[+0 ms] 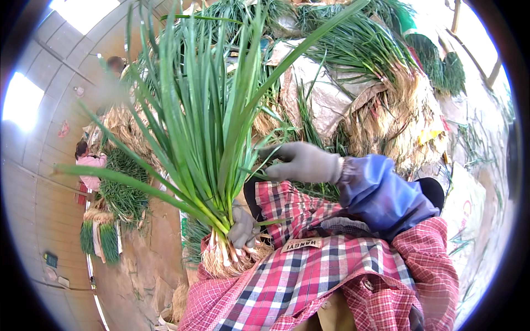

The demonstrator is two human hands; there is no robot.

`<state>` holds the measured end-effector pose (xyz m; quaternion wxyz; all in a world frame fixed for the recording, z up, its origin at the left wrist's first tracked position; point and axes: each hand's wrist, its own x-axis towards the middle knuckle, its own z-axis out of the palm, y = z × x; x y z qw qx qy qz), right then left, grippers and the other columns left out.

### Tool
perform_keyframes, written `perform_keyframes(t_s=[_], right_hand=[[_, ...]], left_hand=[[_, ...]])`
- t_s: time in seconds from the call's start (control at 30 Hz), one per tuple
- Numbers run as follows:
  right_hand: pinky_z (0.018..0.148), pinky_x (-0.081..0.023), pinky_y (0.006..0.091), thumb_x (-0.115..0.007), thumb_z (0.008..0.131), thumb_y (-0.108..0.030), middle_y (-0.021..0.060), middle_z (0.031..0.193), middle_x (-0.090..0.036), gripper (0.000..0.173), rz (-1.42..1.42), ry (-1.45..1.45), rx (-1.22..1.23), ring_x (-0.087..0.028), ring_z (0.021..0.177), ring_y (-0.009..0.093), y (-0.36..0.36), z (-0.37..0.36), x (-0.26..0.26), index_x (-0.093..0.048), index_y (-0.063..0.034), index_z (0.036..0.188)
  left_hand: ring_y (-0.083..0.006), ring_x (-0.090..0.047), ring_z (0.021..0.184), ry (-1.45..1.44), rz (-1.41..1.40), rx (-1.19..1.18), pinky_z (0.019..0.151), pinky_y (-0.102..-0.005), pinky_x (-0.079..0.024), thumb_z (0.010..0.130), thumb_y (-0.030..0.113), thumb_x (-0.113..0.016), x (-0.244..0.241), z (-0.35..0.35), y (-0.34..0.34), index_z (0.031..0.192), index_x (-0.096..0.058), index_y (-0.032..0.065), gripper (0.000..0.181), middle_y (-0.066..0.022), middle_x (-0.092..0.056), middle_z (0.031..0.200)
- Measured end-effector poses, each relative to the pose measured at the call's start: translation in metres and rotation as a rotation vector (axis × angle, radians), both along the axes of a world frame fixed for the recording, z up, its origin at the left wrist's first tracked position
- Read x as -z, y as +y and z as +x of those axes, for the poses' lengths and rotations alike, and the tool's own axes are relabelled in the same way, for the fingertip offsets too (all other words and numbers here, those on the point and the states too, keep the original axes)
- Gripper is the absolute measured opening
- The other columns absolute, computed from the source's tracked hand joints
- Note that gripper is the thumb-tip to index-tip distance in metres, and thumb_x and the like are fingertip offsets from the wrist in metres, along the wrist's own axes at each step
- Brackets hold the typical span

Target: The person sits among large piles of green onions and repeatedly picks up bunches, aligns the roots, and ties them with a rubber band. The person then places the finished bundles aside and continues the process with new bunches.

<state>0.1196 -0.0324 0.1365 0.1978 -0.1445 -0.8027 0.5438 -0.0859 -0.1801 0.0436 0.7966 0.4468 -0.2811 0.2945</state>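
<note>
My left hand [242, 228], in a grey glove, grips a bunch of green garlic [211, 165] low on its pale stems. The bunch stands upright over my lap, its long flat leaves fanned out and its stringy roots [230, 260] resting against my plaid clothing. My right hand [304, 162], also gloved in grey, reaches in from the right beneath a blue sleeve cover [379, 190]. Its finger and thumb are apart beside the bunch's right-hand leaves. A few thin leaf strips cross its fingertips, and the contact there is partly hidden.
Ahead, a large heap of green garlic [393, 99] with long roots lies by a pale woven sack [316, 95]. Another leaf pile [124, 186] and tied bundles [99, 240] lie left, near a person in pink [89, 165]. Loose leaves litter the floor [476, 145] at right.
</note>
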Motion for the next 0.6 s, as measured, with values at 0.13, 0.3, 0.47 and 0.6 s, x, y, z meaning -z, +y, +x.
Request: perform_keyframes(t_s=[0.13,0.3,0.47,0.6], right_hand=[[0.064,-0.05,0.022,-0.066,0.086,-0.026,0.0016,0.085,-0.065,0.04,-0.556,-0.068,-0.163,-0.059,0.071,0.007,-0.006,-0.004,0.008,-0.059,-0.0025,0.118],[0.049,-0.042,0.0184,-0.059,0.09,-0.024,0.0012,0.071,-0.062,0.024,-0.425,-0.032,0.226,-0.055,0.057,0.006,0.031,0.05,-0.011,-0.065,-0.0046,0.103],[0.058,-0.051,0.0234,-0.057,0.091,-0.031,0.0055,0.082,-0.065,0.036,-0.197,-0.187,0.64,-0.059,0.061,0.01,0.068,0.107,0.032,-0.061,-0.0041,0.115],[0.071,-0.053,0.0249,-0.064,0.087,-0.032,0.0078,0.107,-0.063,0.053,-0.482,0.0,0.139,-0.061,0.079,0.01,0.008,0.086,0.013,-0.05,-0.0035,0.13]], left_hand=[[-0.0297,-0.059,0.078,0.079,-0.186,-0.078,0.088,-0.0469,-0.042,0.094,0.029,-0.045,-0.008,0.003,0.013,0.138,-0.031,0.0118,0.049,-0.0083,-0.057,0.077],[-0.0298,-0.057,0.06,0.029,-0.558,-0.457,0.076,-0.0453,-0.048,0.083,0.027,-0.058,-0.04,0.031,-0.028,0.118,-0.048,0.0047,0.043,-0.0101,-0.052,0.071],[-0.0296,-0.059,0.068,0.058,-0.578,-0.486,0.079,-0.047,-0.049,0.084,0.031,-0.056,-0.047,0.035,-0.009,0.123,-0.046,0.0021,0.05,-0.0101,-0.053,0.075],[-0.0299,-0.061,0.075,0.113,-0.687,-0.518,0.081,-0.0482,-0.05,0.084,0.034,-0.054,-0.054,0.05,0.013,0.125,-0.043,-0.0004,0.054,-0.0105,-0.054,0.078]])
